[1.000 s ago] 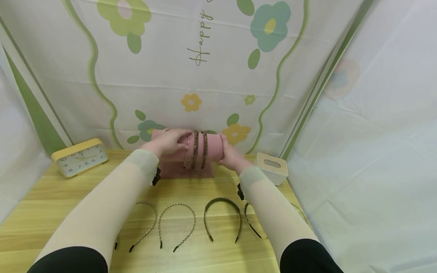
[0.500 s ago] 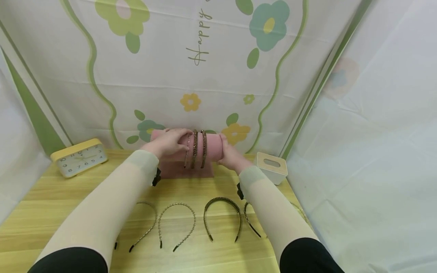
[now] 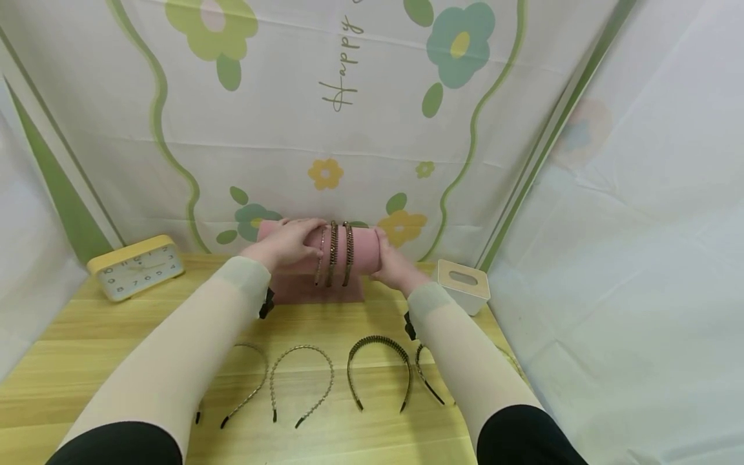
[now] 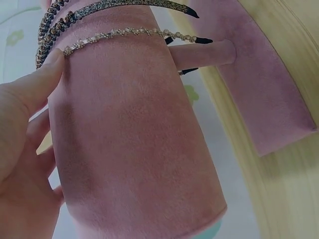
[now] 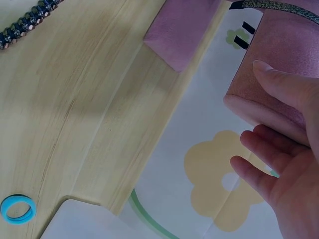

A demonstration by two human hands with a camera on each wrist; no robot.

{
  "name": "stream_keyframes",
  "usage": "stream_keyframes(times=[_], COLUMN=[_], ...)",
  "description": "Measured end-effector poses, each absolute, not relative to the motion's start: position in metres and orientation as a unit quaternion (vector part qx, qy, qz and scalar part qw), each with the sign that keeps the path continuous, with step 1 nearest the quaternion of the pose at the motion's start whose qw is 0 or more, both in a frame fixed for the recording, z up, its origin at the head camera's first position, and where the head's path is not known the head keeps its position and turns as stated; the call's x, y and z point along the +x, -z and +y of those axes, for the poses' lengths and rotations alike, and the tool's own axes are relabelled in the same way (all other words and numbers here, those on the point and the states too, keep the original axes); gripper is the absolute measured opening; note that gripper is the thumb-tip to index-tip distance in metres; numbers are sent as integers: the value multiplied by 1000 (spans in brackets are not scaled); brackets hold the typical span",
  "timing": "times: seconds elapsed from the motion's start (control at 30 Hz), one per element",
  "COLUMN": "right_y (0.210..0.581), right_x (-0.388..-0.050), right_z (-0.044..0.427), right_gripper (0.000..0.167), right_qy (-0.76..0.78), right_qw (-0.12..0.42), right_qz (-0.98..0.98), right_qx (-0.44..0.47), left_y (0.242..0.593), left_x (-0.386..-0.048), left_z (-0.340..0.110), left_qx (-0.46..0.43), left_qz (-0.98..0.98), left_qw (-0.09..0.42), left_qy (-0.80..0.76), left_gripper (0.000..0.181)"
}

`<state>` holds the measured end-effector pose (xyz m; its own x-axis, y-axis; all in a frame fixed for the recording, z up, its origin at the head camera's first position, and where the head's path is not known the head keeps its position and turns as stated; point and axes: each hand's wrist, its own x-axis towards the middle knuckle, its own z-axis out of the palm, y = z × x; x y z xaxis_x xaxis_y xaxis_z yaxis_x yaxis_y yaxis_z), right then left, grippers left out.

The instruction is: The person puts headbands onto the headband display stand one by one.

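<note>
A pink velvet roll-shaped display stand (image 3: 365,250) stands at the back of the table on a pink base (image 4: 269,94). It carries a thin beaded headband (image 4: 114,34) and two darker, thicker headbands (image 3: 333,255). My left hand (image 3: 285,243) holds the thin headband from the left, its thumb pressed on the beads and its other fingers behind the roll, their tips hidden. My right hand (image 3: 395,263) touches the roll's right end with its thumb. Its other fingers, fairly straight and spread, lie below that end in the right wrist view.
Nearer on the wooden table (image 3: 64,387), several headbands lie in a row, including a beaded one (image 3: 301,349) and a dark braided one (image 3: 379,340). A yellow clock (image 3: 136,268) stands left, a tissue box (image 3: 463,284) right. A turquoise ring (image 5: 18,209) shows in the right wrist view.
The thin headband's lower end has shifted very slightly to the right, toward the two darker ones. Both hands keep their places at the stand.
</note>
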<state>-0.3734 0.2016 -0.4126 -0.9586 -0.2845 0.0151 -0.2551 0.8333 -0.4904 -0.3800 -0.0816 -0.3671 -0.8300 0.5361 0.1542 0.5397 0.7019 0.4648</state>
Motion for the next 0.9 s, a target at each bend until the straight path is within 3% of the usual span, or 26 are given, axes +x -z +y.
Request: stream_keyframes(times=[0.13, 0.3, 0.43, 0.6, 0.9], right_y=[413, 413, 412, 410, 409], right_x=[-372, -373, -372, -373, -368], right_z=[201, 202, 203, 202, 202], right_gripper=[123, 123, 122, 122, 123], right_qy=[253, 254, 259, 250, 252], right_qw=[31, 32, 31, 28, 24], right_qz=[957, 956, 954, 956, 956], right_qx=[-142, -146, -146, -147, -150], left_y=[370, 374, 389, 416, 479], left_x=[-380, -372, -358, -329, -271], left_z=[-95, -125, -155, -189, -215], left_qx=[-263, -187, -122, -85, -153], left_qz=[-922, -900, -872, -881, -913], left_qw=[51, 171, 206, 169, 38], left_qy=[281, 355, 427, 433, 375], left_gripper=[70, 48, 38, 39, 28])
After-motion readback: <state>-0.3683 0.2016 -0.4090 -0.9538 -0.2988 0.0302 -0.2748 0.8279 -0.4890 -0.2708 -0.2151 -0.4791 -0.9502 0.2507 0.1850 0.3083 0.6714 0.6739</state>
